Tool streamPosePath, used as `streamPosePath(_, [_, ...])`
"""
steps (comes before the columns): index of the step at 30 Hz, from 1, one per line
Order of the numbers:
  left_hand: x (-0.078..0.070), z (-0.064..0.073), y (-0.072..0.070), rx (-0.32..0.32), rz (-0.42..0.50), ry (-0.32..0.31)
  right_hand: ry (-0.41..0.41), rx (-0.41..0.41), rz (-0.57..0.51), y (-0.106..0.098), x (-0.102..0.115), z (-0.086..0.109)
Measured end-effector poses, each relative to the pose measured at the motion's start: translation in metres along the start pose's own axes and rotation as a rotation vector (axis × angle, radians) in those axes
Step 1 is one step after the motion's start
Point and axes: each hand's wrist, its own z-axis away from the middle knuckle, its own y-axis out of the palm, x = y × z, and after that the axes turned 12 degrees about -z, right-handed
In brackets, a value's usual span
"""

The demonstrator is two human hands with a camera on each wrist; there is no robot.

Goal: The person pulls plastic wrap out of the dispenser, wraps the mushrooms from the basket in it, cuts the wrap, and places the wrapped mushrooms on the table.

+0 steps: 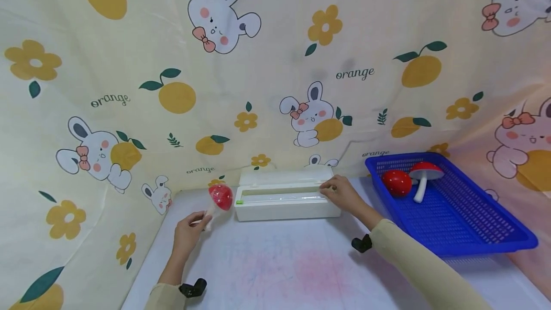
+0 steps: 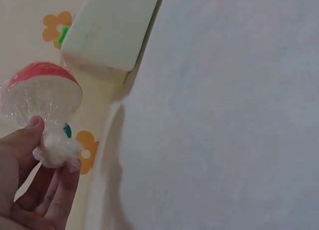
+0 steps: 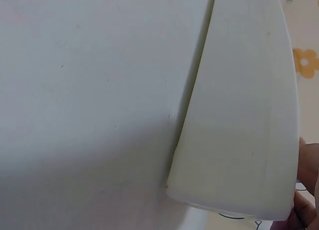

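Note:
My left hand grips a toy mushroom by its stem, left of a white cling film dispenser. Clear film covers the red cap and bunches round the stem in the left wrist view, where thumb and fingers hold the stem's lower end. The dispenser's lid stands raised at the back, and cling film shows in its opening. At the right end of that opening, my right hand pinches at the film with curled fingers. In the right wrist view, the dispenser wall hides most of the fingertips.
A blue plastic basket stands at the right with two more red-capped mushrooms in its far end. The white table meets a printed cloth backdrop behind the dispenser. Black pieces sit at both wrists.

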Motion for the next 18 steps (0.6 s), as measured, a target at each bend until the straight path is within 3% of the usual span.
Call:
streamPosePath(11, [-0.004, -0.018, 0.019, 0.103, 0.034, -0.090, 0.083, 0.001, 0.002, 0.006, -0.002, -0.004])
streamPosePath(18, [-0.006, -0.019, 0.030, 0.142, 0.084, -0.130, 0.114, -0.008, -0.030, 0.009, 0.000, -0.006])
